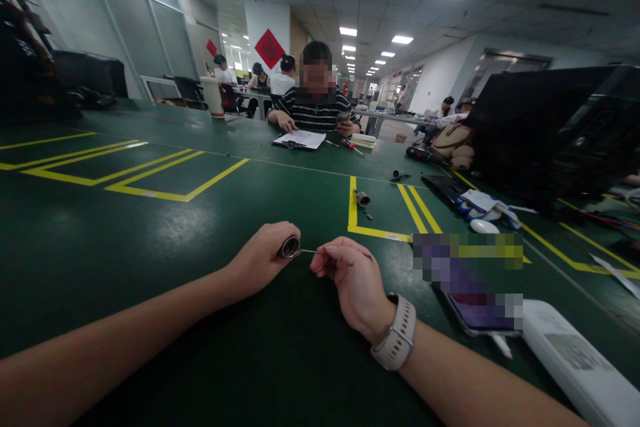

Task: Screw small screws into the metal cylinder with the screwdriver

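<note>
My left hand is wrapped round a small hollow metal cylinder, its round open end turned toward me. Between the fingers of my right hand is a thin metal rod, which could be a hex key or a slim screwdriver. Its tip meets the right side of the cylinder's rim; my fingers hide most of its length. Farther off, inside a yellow-taped outline, lies a similar metal cylinder with a few tiny dark parts beside it.
A phone and a white power bank lie to my right. Beyond are a white mouse, a dark metal piece and a large black case. Opposite sits a person with a clipboard and a red-handled screwdriver.
</note>
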Motion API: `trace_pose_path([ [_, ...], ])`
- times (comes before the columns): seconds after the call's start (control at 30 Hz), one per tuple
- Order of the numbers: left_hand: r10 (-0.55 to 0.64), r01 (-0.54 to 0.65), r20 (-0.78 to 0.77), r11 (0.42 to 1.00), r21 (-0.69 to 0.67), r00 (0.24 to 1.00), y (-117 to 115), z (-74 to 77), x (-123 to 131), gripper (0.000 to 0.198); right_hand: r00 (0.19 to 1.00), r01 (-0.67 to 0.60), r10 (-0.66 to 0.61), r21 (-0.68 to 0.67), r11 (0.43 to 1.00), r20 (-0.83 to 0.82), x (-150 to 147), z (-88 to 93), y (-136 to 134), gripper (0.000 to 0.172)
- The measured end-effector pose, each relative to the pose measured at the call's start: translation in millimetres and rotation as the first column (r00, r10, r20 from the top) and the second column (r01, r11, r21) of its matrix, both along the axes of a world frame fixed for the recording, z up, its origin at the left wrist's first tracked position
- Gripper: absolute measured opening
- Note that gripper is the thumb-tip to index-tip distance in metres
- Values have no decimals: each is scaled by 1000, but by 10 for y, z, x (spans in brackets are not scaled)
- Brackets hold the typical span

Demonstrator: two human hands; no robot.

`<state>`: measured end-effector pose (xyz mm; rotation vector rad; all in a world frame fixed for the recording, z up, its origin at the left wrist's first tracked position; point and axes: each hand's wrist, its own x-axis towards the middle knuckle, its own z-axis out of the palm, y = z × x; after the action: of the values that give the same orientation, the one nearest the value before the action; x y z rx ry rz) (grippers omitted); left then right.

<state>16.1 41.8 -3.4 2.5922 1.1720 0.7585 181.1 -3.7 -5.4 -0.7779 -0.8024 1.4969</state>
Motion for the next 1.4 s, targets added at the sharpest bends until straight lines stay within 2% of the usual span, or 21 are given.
trace_pose_path([
  [0.17,-44,60,107,987,-150,993,1,14,11,8,1000,-12,12,-26,1000,-13,6,5,24,9],
  [0.27,-77,100,132,978,-181,988,-4,20,7,8,999,-25,24,-24,999,-28,14,-9,26,9],
  [0.5,-26,30,72,998,-58,997,37,-14,-4,7,999,21,-22,34,999,24,-14,-31,-21,11],
  [0.7,-86,89,-56,995,45,995,20,11,-7,7,997,5,-9,55,998,78,-18,-35,-40,10],
  [0.87,-97,104,-110,993,63,989,12,6,-15,10,999,-3,0,67,998,44,-7,-46,-21,11],
  [1.03,-84,93,-112,993,78,990,17,-1,-19,11,997,40,-43,52,998,62,-18,-33,-36,12],
  [1.4,-42,50,-99,996,78,994,49,-40,-33,10,970,98,-118,103,990,214,7,-55,-64,15],
])
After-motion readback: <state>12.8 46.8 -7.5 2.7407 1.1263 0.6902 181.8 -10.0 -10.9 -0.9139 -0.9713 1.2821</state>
